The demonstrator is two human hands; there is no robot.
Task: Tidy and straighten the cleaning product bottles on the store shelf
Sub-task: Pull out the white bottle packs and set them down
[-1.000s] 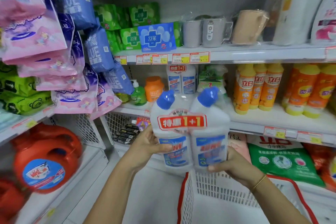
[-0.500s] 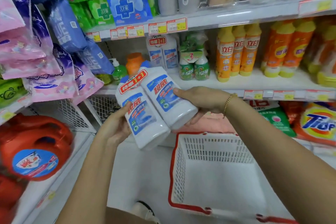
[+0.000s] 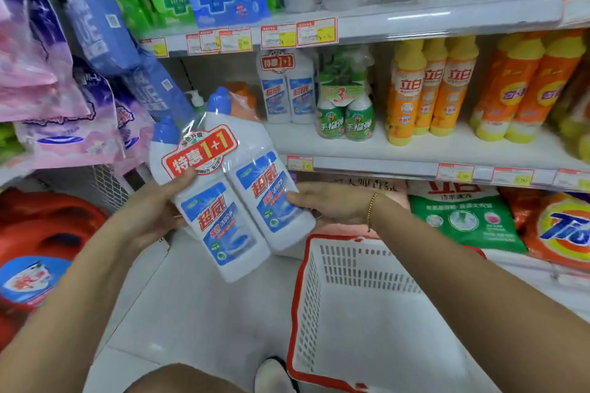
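Fingers [image 3: 295,198] of the right hand [image 3: 332,204] curl round the right side of one twin pack [image 3: 230,195] of white cleaner bottles; the left hand [image 3: 150,217] grips its other side, thumb laid on the front under the red label; the pack hangs in the air above and left of the basket [image 3: 297,297], tilted, its two blue caps pointing up and left; above the basket the shelf [image 3: 415,150] shows a bare strip along its front edge; on it stand one matching twin pack [image 3: 287,89], two green spray bottles [image 3: 346,118] wrapped together, and three yellow-capped orange bottles [image 3: 427,89] side by side; left of the basket pale floor [image 3: 191,313] lies open between the shelving units.
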